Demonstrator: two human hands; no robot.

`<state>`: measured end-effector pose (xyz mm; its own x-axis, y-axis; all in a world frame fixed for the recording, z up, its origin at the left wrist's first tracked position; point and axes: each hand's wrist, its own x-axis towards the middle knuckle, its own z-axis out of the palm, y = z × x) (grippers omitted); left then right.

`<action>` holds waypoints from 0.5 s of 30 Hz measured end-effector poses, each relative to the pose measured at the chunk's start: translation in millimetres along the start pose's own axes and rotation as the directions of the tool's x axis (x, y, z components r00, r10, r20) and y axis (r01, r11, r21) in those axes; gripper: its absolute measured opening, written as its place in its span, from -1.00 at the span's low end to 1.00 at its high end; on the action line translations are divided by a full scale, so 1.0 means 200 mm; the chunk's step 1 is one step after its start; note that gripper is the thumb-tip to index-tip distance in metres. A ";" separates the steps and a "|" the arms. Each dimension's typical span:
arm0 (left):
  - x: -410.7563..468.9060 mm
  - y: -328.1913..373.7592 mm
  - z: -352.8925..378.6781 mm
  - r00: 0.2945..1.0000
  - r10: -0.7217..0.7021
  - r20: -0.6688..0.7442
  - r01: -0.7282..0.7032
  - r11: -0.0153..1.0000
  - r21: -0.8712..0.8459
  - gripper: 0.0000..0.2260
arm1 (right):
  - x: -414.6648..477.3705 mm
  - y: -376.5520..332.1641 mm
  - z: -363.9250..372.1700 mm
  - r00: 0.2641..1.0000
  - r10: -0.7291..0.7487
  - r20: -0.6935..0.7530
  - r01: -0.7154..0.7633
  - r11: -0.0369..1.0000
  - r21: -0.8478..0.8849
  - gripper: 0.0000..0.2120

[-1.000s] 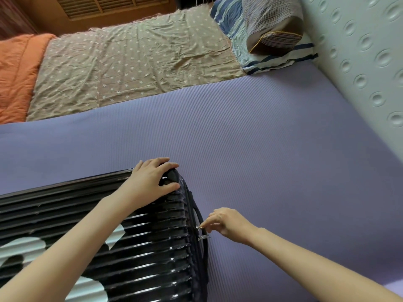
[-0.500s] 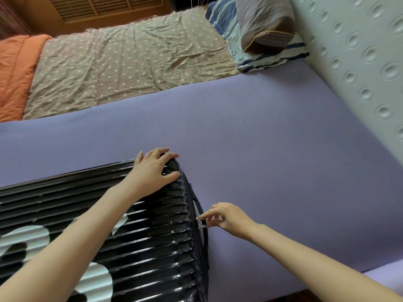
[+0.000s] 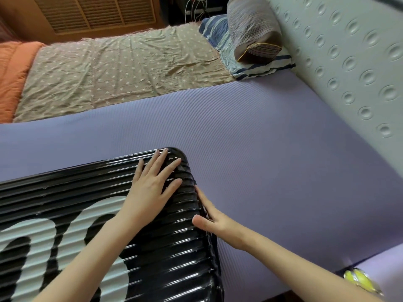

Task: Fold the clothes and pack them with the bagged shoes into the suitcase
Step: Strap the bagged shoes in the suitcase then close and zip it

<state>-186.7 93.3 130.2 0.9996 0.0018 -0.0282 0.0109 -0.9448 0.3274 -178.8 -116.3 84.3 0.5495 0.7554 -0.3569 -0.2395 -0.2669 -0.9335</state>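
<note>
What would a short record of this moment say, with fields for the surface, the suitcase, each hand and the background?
surface: purple mat
suitcase: black, ribbed, lying flat on the mat, looks shut
left hand: flat on top of the suitcase, near its far corner
right hand: fingers along the suitcase's side edge, thumb on top
background: star-print sheet, striped pillow

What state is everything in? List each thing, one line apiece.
suitcase: lid down, lying flat on the mat.
left hand: flat, fingers spread on the suitcase lid.
right hand: fingers straight along the suitcase's side seam, thumb on top.
mat: spread flat.
sheet: wrinkled.
</note>
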 end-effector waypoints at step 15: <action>0.03 0.00 0.05 0.998 0.039 -0.055 -0.032 0.992 0.123 -0.55 | -0.01 -0.01 0.14 0.967 -0.170 -0.189 0.149 0.981 -0.124 -0.49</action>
<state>-180.6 90.2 120.2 0.9992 -0.0171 0.0364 -0.0244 -0.9774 0.2099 -202.8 -100.9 87.5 0.7236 0.6628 -0.1927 -0.0540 -0.2239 -0.9731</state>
